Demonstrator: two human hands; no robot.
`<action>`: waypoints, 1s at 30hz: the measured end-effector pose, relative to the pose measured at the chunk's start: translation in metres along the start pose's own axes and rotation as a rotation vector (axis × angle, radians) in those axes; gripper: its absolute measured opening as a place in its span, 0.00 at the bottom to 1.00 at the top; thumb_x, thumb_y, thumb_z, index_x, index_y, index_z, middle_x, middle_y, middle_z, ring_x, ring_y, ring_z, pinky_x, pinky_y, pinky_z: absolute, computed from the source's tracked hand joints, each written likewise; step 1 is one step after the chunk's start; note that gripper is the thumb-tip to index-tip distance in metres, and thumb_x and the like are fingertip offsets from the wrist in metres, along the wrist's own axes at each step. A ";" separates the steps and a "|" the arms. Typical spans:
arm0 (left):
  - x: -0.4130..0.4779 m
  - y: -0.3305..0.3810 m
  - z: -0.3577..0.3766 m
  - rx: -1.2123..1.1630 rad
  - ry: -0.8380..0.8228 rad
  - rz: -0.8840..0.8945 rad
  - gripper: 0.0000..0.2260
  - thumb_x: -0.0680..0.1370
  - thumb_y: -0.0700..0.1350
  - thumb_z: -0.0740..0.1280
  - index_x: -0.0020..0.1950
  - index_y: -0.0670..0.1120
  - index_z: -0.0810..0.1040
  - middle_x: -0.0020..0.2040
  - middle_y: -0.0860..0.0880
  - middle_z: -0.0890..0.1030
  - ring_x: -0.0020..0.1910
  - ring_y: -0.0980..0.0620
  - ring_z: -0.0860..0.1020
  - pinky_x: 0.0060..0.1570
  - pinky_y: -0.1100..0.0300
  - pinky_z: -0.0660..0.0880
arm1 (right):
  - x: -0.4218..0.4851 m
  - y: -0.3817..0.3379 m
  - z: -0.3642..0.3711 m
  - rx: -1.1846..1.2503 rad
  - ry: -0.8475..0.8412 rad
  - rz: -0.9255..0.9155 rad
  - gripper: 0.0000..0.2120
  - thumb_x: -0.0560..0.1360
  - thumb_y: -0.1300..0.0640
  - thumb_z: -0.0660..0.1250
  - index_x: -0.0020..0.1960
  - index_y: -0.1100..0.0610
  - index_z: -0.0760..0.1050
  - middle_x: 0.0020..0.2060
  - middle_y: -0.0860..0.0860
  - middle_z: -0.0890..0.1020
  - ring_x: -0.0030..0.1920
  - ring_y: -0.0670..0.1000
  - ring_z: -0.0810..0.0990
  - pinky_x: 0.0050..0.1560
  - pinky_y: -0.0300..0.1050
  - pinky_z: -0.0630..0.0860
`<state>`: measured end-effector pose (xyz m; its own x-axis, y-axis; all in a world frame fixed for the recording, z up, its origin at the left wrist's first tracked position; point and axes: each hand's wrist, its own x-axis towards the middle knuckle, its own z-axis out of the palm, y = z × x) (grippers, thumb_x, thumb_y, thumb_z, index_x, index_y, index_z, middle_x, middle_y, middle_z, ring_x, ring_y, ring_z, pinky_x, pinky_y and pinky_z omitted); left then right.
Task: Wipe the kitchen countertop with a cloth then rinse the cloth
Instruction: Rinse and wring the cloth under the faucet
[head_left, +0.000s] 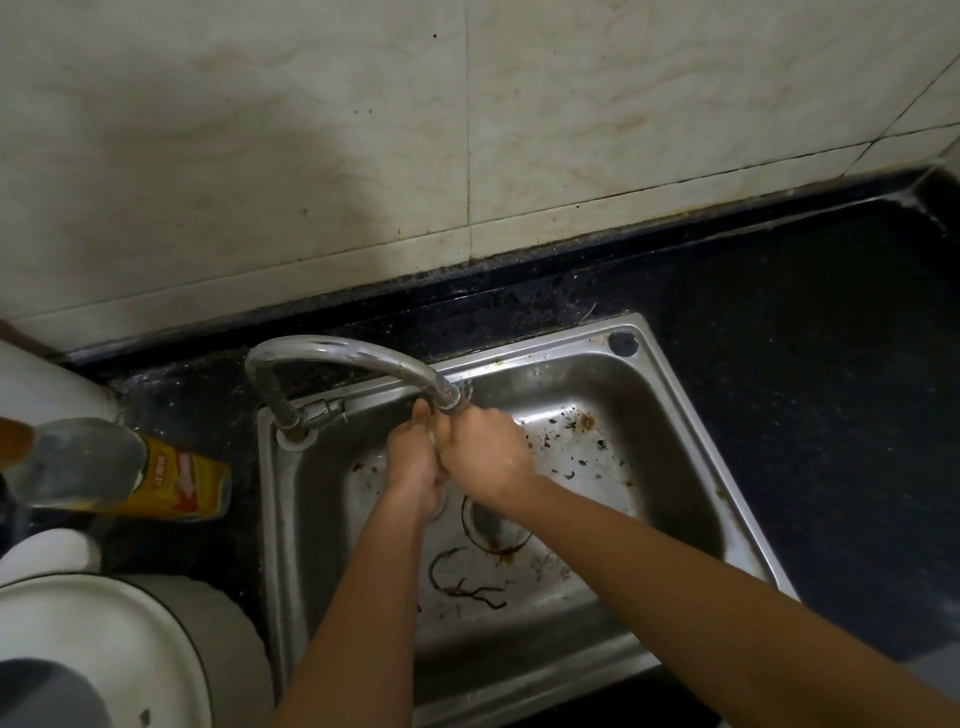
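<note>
1. Both hands are over the steel sink (545, 374), pressed together right under the spout of the curved faucet (353, 358).
2. The left hand (415, 462) reaches up from below with its fingers (421, 413) pointing at the spout. How far they curl, I can't tell.
3. The right hand (485, 454) comes in from the right, back to the camera, lying against the left. Its fingers are tucked out of sight, so there's no telling how they lie.
4. Whether the cloth is bunched between the two palms can't be made out from this angle.
5. The black tabletop (805, 338) wraps around the sink and runs back to the tiled wall (311, 156).
6. Down in the basin there are dark scraps and brown stains scattered around the drain (493, 525), which sits just below the right wrist.
7. Off to the left on the tabletop stands a clear bottle with a yellow label (171, 483), and a white container (104, 649) sits nearer the camera.
</note>
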<state>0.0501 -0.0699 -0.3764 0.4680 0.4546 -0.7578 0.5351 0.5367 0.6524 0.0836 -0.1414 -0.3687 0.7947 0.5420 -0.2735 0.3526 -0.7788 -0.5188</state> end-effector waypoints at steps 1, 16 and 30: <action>-0.002 0.001 0.000 0.002 -0.003 -0.013 0.16 0.81 0.48 0.57 0.36 0.45 0.74 0.20 0.52 0.69 0.22 0.55 0.65 0.23 0.63 0.60 | -0.003 0.000 0.000 -0.040 -0.001 -0.047 0.14 0.80 0.54 0.55 0.43 0.60 0.75 0.29 0.51 0.75 0.31 0.52 0.78 0.31 0.43 0.74; 0.009 -0.016 -0.029 -0.425 -0.116 0.054 0.10 0.75 0.33 0.64 0.50 0.46 0.78 0.46 0.49 0.80 0.44 0.54 0.77 0.44 0.64 0.70 | 0.019 0.041 -0.009 1.096 -0.255 0.338 0.11 0.77 0.64 0.64 0.58 0.58 0.71 0.49 0.53 0.76 0.47 0.51 0.76 0.46 0.43 0.75; 0.004 -0.008 -0.012 -0.029 -0.028 0.238 0.08 0.79 0.44 0.63 0.54 0.43 0.79 0.49 0.43 0.83 0.49 0.46 0.81 0.53 0.53 0.78 | 0.019 0.036 -0.003 0.556 -0.162 0.209 0.19 0.79 0.41 0.56 0.43 0.56 0.72 0.36 0.49 0.76 0.38 0.49 0.75 0.37 0.42 0.70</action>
<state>0.0390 -0.0636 -0.3849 0.5975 0.5513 -0.5823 0.3872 0.4376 0.8116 0.1129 -0.1604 -0.3899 0.7189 0.4707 -0.5115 -0.1474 -0.6159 -0.7739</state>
